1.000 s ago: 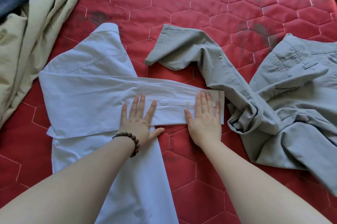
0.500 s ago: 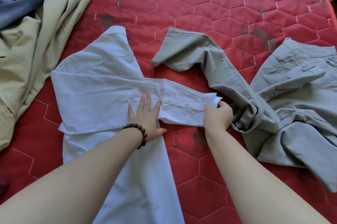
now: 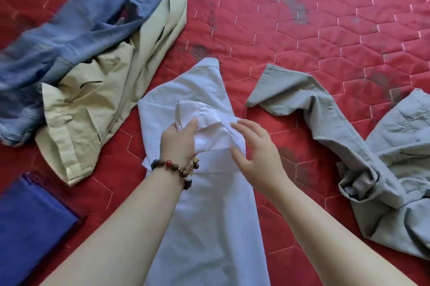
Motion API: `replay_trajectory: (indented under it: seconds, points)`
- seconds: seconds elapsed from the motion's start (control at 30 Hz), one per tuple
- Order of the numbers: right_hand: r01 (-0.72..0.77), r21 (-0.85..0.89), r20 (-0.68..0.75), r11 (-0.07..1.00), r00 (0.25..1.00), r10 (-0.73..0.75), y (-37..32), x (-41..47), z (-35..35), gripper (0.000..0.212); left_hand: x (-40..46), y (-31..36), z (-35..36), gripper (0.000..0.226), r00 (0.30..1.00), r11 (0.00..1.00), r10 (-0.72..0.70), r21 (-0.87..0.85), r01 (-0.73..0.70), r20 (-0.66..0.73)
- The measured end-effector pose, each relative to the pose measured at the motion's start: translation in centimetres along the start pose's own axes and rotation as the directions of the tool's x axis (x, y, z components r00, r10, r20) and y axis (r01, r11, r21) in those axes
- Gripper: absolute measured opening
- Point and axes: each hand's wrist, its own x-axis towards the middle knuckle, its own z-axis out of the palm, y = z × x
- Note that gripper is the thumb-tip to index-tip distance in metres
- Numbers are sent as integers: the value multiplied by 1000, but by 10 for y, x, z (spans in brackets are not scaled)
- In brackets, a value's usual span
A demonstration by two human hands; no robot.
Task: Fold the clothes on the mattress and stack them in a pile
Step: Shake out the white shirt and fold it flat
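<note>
Mattress (image 3: 302, 29), red with a stitched hexagon quilt pattern and a few dark smudges, fills the view. At the centre lies the pale blue shirt (image 3: 204, 216), its body running from 6 o'clock up to a collar end near the middle, with the sleeve (image 3: 209, 120) doubled back across the chest. The left hand (image 3: 179, 143) sits on that sleeve, thumb and fingers pinched shut on a fold of its fabric near the cuff; a beaded bracelet (image 3: 176, 167) rings the wrist. The right hand (image 3: 256, 148) hovers just beside it at about 3 o'clock of the fold, fingers spread apart and lightly curled, fingertips at the sleeve's edge; whether they actually touch the cloth cannot be told.

At 3 to 4 o'clock lie grey trousers (image 3: 372, 169), crumpled, one leg reaching toward the shirt without touching it. At 9 to 10 o'clock is a beige garment (image 3: 93, 111), rumpled, its lower hem close to the shirt's left edge. Draped over it toward 11 o'clock is a blue denim garment (image 3: 81, 29), blurred. At 8 o'clock, at the frame edge, lies a deep blue cloth (image 3: 30, 227) with straight edges, flat on the mattress; no container is in view.
</note>
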Motion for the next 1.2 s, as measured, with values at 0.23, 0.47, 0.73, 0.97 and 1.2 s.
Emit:
replay_trajectory:
  seconds: [0.23,0.47,0.73,0.97,1.2]
  points:
    - [90,-653,350,752,916,194,66,0,70,88,53,-61,-70,23,999,868,-44,496,27,23]
    - [183,-723,339,666,934,112,83,2,89,74,75,-56,-86,14,997,915,42,399,-64,63]
    - [56,-623,264,780,954,142,74,15,86,62,65,-67,-81,53,951,607,309,770,-197,1]
    - [-4,-563,182,826,975,128,76,85,76,57,76,-84,-83,60,814,96,307,835,-542,494]
    - [-49,-718,219,694,931,291,77,130,61,34,114,-75,-74,58,821,19,399,892,-452,408]
